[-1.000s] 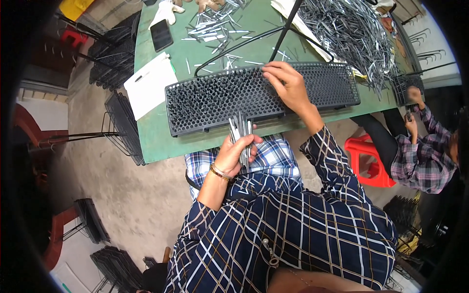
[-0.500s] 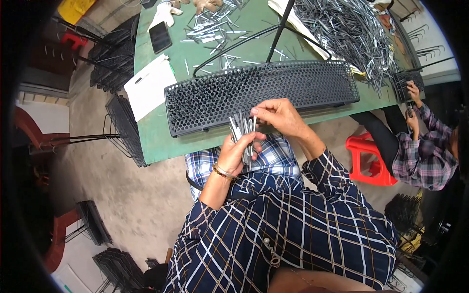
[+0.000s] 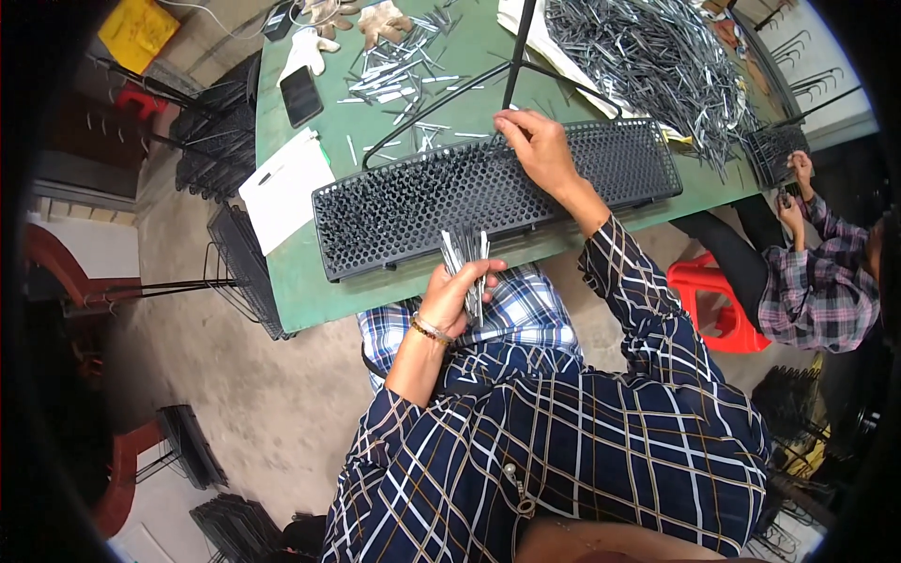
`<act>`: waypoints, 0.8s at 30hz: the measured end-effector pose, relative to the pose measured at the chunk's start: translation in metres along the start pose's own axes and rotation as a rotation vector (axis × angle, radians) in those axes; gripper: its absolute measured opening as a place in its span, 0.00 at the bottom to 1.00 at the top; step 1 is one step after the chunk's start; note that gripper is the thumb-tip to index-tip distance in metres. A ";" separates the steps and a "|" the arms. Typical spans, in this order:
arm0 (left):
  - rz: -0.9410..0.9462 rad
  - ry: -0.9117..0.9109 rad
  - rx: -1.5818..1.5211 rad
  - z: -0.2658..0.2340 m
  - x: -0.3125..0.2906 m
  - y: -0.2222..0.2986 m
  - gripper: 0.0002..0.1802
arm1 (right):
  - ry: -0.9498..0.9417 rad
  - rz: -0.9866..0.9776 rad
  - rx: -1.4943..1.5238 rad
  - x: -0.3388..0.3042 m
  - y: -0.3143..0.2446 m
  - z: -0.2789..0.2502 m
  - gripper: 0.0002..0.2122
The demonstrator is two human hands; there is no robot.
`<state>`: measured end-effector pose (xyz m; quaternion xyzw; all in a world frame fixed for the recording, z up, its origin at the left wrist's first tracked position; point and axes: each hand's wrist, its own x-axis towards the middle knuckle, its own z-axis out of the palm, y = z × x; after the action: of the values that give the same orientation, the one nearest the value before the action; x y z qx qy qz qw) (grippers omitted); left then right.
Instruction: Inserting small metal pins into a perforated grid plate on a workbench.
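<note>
Perforated rack point(image 3: 624, 174): on the table point(image 3: 293, 293), along its near edge; dark pieces stand in the left-hand holes.
Left hand point(image 3: 445, 300): grasps a bundle of thin rods point(image 3: 462, 251), upper ends fanned, nearside of the rack.
Right hand point(image 3: 542, 155): over the rack, fingertips together at its far edge; cannot tell whether a rod is gripped.
Rod heap point(image 3: 648, 70): far right.

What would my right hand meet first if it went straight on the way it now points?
Probably the slanting black rod beyond the perforated black tray: your right hand points forward and left toward it. Depth is unclear, so the hand might pass over or under.
</note>
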<state>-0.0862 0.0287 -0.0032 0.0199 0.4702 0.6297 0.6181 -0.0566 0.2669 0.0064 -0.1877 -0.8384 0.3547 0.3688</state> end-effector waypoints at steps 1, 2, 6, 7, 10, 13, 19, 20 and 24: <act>-0.001 -0.003 0.003 0.001 -0.001 0.000 0.11 | 0.004 0.001 -0.002 0.000 -0.001 -0.001 0.08; 0.012 0.014 -0.026 0.003 -0.001 0.000 0.10 | 0.002 -0.034 -0.030 0.001 -0.002 -0.002 0.08; -0.007 0.015 -0.113 -0.001 0.000 -0.004 0.09 | -0.012 -0.069 -0.090 0.001 -0.008 -0.006 0.08; -0.026 0.013 -0.142 -0.003 0.000 -0.005 0.08 | -0.007 -0.075 -0.097 0.000 -0.009 -0.005 0.08; -0.014 -0.011 -0.116 -0.004 -0.002 -0.007 0.07 | -0.027 -0.091 -0.113 0.000 -0.009 -0.006 0.07; -0.006 -0.020 -0.094 -0.002 -0.004 -0.006 0.08 | -0.060 -0.107 -0.130 -0.002 -0.006 -0.004 0.07; -0.005 0.014 -0.055 0.003 -0.005 -0.003 0.08 | -0.055 -0.177 -0.163 -0.015 0.002 0.004 0.07; -0.003 0.023 -0.055 0.003 -0.004 -0.003 0.08 | -0.052 -0.191 -0.205 -0.018 0.003 0.005 0.08; 0.005 0.085 -0.054 0.003 -0.005 -0.001 0.09 | -0.133 -0.022 -0.029 -0.018 -0.021 -0.009 0.09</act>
<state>-0.0821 0.0264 0.0009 -0.0223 0.4785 0.6441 0.5964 -0.0397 0.2468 0.0171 -0.1600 -0.8680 0.3502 0.3135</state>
